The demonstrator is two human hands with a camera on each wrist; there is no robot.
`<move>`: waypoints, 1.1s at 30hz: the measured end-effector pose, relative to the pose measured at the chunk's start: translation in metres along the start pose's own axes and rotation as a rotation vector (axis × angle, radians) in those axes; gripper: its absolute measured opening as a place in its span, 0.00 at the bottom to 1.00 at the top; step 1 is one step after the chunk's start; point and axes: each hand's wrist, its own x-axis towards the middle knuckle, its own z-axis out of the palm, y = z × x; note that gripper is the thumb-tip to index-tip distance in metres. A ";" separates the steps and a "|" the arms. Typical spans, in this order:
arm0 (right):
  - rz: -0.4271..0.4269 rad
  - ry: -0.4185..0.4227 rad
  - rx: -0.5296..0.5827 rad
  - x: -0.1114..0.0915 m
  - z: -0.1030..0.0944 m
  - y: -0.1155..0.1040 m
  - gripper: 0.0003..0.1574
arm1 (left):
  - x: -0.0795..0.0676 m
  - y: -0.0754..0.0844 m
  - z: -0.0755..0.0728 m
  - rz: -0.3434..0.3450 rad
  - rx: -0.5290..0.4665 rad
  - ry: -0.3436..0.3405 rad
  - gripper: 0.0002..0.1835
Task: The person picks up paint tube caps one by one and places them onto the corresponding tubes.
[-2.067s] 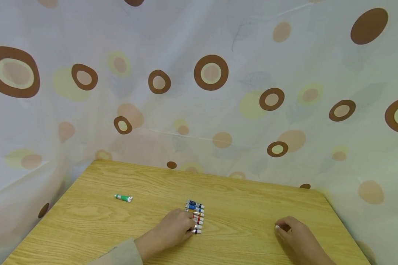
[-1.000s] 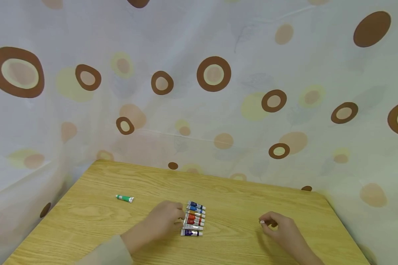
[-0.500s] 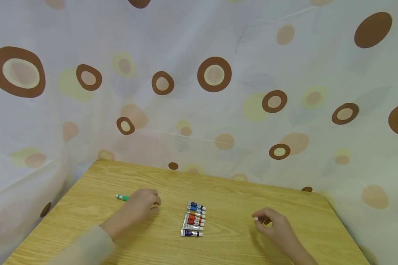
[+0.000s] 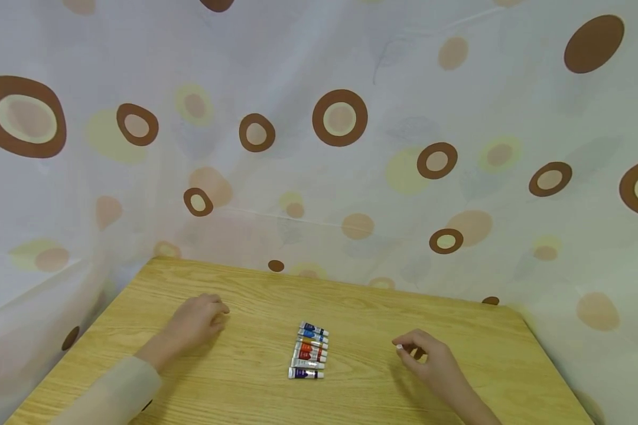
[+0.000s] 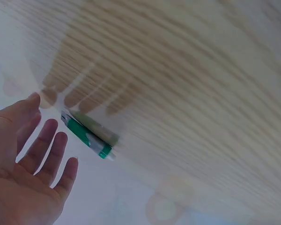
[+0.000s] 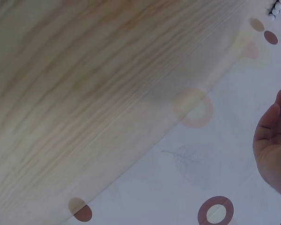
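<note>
My left hand (image 4: pixel 194 321) is over the left part of the table, fingers loosely bent and holding nothing. In the left wrist view its fingertips are close beside a green paint tube (image 5: pixel 86 136) with a white cap. The hand hides that tube in the head view. My right hand (image 4: pixel 430 360) pinches a small white piece (image 4: pixel 399 346) like a tube cap between thumb and forefinger; I cannot tell whether more of it is inside the hand. Between the hands several paint tubes (image 4: pixel 309 356) lie side by side, blue, ochre, red, silvery and purple, white caps mostly to the right.
The wood-grain table (image 4: pixel 244 289) reaches back to a pale cloth (image 4: pixel 298 177) with brown and yellow spots, which also hangs along the left and right sides. A small dark mark (image 4: pixel 147 405) shows beside the left sleeve.
My left hand has left the row of tubes and moved left to the green tube, covering it. My right hand has moved left, towards the row, still pinching the white piece.
</note>
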 end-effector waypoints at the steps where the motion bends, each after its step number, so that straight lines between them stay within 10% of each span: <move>1: 0.000 -0.003 -0.001 0.000 0.000 0.000 0.08 | -0.001 -0.002 0.000 -0.004 0.004 -0.010 0.13; 13: -0.135 0.071 -0.018 -0.003 -0.002 0.001 0.15 | -0.009 -0.015 -0.005 -0.060 -0.024 -0.111 0.11; 33: -0.083 0.117 -0.033 -0.004 0.000 -0.001 0.14 | -0.011 -0.020 -0.012 -0.011 0.050 -0.162 0.06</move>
